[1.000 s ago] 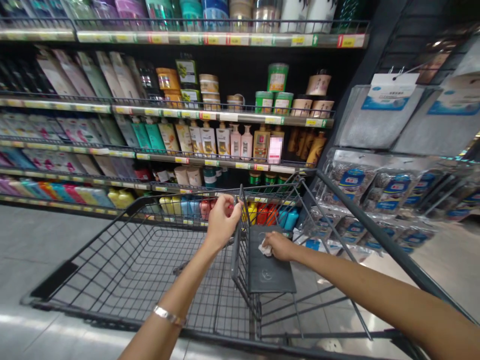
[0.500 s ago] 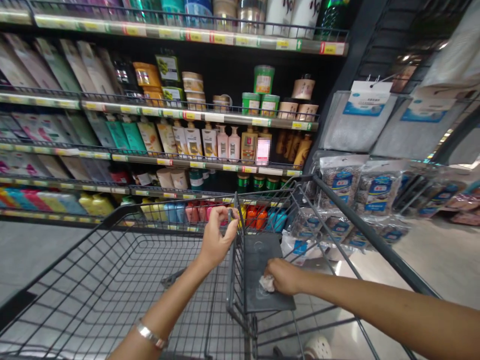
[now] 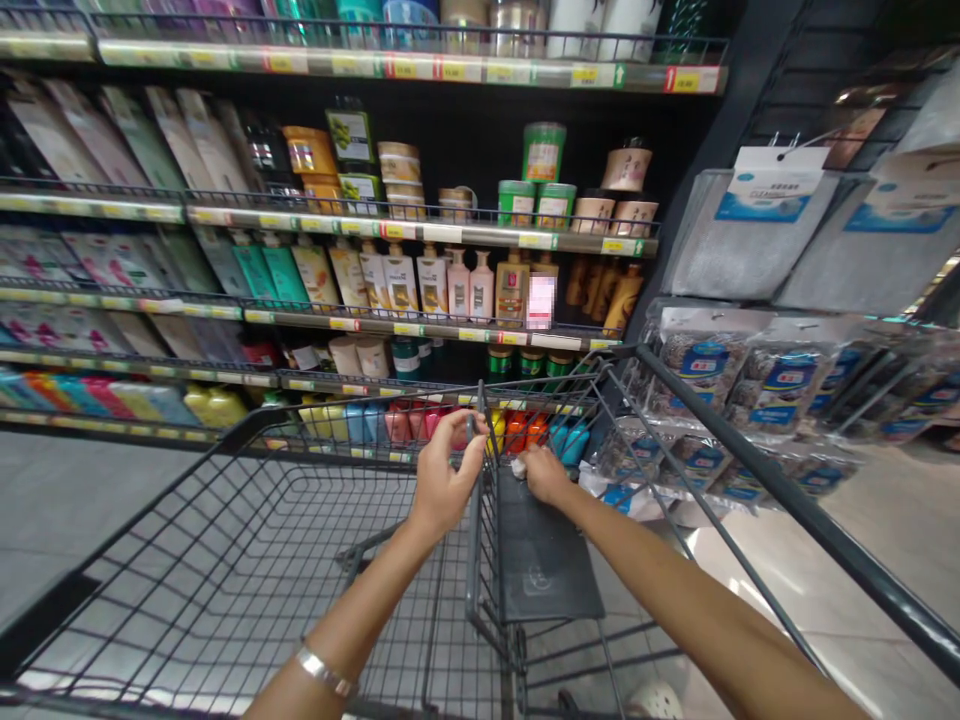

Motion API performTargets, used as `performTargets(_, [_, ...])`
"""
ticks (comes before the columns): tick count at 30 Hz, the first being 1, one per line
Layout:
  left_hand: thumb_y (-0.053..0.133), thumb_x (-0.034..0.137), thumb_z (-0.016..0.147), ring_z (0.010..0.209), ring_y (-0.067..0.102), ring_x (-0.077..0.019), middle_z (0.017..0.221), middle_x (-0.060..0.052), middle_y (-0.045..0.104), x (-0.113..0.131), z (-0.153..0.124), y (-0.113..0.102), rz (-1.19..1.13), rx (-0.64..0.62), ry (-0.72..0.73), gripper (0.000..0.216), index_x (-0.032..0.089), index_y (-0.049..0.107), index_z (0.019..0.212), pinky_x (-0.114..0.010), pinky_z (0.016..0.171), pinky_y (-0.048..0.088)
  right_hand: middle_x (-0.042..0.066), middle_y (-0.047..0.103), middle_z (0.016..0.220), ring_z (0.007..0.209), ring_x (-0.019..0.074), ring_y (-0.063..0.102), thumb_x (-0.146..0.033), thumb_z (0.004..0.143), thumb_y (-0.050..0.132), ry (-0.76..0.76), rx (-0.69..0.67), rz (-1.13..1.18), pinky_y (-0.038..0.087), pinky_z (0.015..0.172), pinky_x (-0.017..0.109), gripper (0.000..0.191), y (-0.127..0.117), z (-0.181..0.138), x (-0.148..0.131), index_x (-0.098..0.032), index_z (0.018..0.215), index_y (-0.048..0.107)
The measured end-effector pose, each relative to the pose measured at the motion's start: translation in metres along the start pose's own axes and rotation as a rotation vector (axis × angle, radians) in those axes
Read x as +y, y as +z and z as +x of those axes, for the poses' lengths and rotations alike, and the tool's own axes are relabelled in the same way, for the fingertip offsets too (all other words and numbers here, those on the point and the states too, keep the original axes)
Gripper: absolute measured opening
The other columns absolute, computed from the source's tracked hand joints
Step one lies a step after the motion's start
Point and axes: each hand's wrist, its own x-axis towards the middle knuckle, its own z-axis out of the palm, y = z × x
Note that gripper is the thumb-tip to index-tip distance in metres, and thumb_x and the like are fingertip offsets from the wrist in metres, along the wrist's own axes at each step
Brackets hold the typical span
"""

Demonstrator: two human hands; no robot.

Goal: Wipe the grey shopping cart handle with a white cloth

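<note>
A black wire shopping cart [image 3: 225, 520] fills the lower view. Its child-seat flap [image 3: 544, 560], a dark plastic panel, lies folded down behind an upright wire divider [image 3: 480, 500]. My left hand [image 3: 444, 470] grips the top of that divider. My right hand [image 3: 544, 472] presses a small crumpled white tissue [image 3: 517, 466] against the far top end of the flap, near the divider's upper edge. A silver bracelet [image 3: 324, 672] sits on my left wrist.
Store shelves [image 3: 420, 232] ahead carry shampoo bottles, jars and sachets with yellow price tags. Hanging packets and grey cloths [image 3: 750, 240] fill a rack on the right. The cart's right rim [image 3: 787, 500] runs diagonally. Pale tiled floor [image 3: 67, 500] lies on the left.
My right hand slid the tissue up the flap from its middle to its far top end. My left hand stayed on the divider. The view shifted slightly.
</note>
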Motion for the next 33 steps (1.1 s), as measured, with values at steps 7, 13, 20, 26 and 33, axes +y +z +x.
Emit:
performTargets(7, [0.046, 0.032, 0.086, 0.091, 0.062, -0.0164, 0.095, -0.005, 0.066, 0.002, 0.002, -0.001, 0.111, -0.018, 0.034, 0.022, 0.018, 0.056, 0.101, -0.031, 0.086, 0.047, 0.012, 0.06, 0.115, 0.109, 0.0202, 0.054, -0.006, 0.081, 0.048, -0.143, -0.03, 0.077, 0.034, 0.095, 0.027, 0.034, 0.01, -0.013, -0.011, -0.015, 0.11, 0.065])
performTargets(13, [0.044, 0.033, 0.087, 0.091, 0.062, -0.0161, 0.095, -0.004, 0.066, 0.004, 0.001, -0.002, 0.163, -0.027, 0.045, 0.022, 0.019, 0.056, 0.099, -0.029, 0.085, 0.046, 0.012, 0.061, 0.111, 0.105, 0.0219, 0.057, -0.004, 0.075, 0.051, -0.23, -0.078, 0.091, 0.03, 0.1, 0.031, 0.032, 0.015, -0.059, -0.031, -0.014, 0.101, 0.067])
performTargets(20, [0.044, 0.033, 0.087, 0.088, 0.063, -0.0151, 0.093, -0.003, 0.067, 0.005, 0.001, -0.003, 0.206, -0.03, 0.059, 0.023, 0.019, 0.055, 0.102, -0.028, 0.085, 0.046, 0.012, 0.062, 0.105, 0.1, 0.0249, 0.06, -0.008, 0.068, 0.057, -0.366, -0.254, 0.061, 0.038, 0.093, 0.032, 0.034, 0.027, -0.122, -0.041, -0.014, 0.101, 0.066])
performTargets(26, [0.046, 0.032, 0.087, 0.091, 0.063, -0.0152, 0.095, -0.003, 0.068, 0.006, 0.002, -0.004, 0.21, -0.046, 0.062, 0.024, 0.018, 0.055, 0.103, -0.028, 0.085, 0.046, 0.011, 0.064, 0.097, 0.091, 0.0245, 0.063, -0.01, 0.065, 0.062, -0.491, -0.359, -0.051, 0.042, 0.087, 0.031, 0.031, 0.03, -0.143, -0.039, -0.015, 0.095, 0.068])
performTargets(33, [0.045, 0.034, 0.087, 0.093, 0.063, -0.0163, 0.097, -0.004, 0.068, 0.005, 0.003, -0.006, 0.212, -0.058, 0.051, 0.025, 0.018, 0.055, 0.103, -0.029, 0.086, 0.046, 0.014, 0.063, 0.102, 0.096, 0.0251, 0.062, -0.008, 0.071, 0.055, -0.299, -0.212, -0.017, 0.044, 0.081, 0.03, 0.028, 0.022, -0.115, -0.032, -0.012, 0.097, 0.066])
